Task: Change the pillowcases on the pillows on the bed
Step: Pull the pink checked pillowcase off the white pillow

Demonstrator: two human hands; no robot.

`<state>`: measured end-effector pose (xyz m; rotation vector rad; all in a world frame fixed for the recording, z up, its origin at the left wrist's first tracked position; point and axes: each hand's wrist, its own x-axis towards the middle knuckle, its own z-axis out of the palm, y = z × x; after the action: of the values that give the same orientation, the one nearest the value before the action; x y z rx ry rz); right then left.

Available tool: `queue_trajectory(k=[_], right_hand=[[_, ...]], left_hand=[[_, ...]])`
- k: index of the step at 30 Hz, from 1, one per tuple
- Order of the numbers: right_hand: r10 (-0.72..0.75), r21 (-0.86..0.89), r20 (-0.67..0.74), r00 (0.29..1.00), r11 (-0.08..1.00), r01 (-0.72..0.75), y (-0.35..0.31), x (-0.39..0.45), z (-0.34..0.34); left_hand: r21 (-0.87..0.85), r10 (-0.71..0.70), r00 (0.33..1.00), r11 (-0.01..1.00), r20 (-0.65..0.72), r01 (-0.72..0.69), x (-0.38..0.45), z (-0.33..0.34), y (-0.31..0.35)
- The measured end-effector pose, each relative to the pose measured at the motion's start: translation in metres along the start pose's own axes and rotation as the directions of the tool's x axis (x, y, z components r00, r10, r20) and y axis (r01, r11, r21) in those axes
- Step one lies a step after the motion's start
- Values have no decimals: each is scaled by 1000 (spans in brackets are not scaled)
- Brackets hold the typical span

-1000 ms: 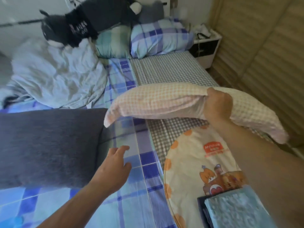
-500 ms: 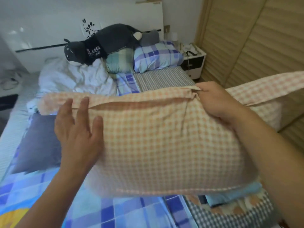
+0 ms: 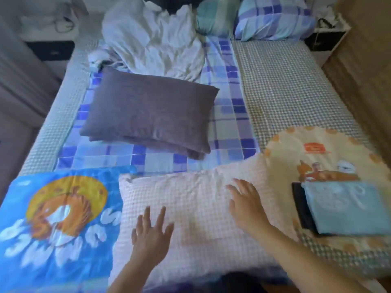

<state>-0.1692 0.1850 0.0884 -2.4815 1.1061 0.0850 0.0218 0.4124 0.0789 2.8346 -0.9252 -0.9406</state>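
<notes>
A pillow in a pale pink checked case lies flat at the near edge of the bed. My left hand rests open on its near left part, fingers spread. My right hand lies open on its right part. Beyond it a grey pillow lies on the blue plaid sheet. Two more pillows, one teal plaid and one blue plaid, stand at the head of the bed. Folded light blue fabric sits on a dark folded piece at the right.
A blue cartoon-print cloth lies at the near left. A cream cartoon-print cloth lies at the right under the folded stack. A crumpled white duvet fills the far left. Nightstands flank the bed; a wooden wardrobe runs along the right.
The pink checked pillow, held up in front of me before, has been laid flat on the bed. My right hand has let go; both hands now lie open on it.
</notes>
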Motion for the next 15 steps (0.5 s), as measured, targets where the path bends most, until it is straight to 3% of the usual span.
queue_trajectory(k=[2,4,6,8,11,15], right_hand=[[190,-132,122,974,976,-174,28,-52,25],[408,-167,186,894,910,-380,55,-96,36],[557,-129,204,805,830,-542,60,-125,37],[616,-81,211,759,784,-615,46,-140,37],[568,-70,155,809,823,-564,14,-139,40],[271,-147,134,953,957,-252,-9,-104,50]], left_hand=[[-17,-24,984,999,178,28,-2,24,-27],[33,34,964,998,264,-45,7,40,-59],[120,124,948,979,292,-165,26,56,-91],[83,158,945,978,285,-189,42,59,-104],[85,168,969,979,184,-186,30,48,-94],[147,372,927,915,45,-375,8,46,-54]])
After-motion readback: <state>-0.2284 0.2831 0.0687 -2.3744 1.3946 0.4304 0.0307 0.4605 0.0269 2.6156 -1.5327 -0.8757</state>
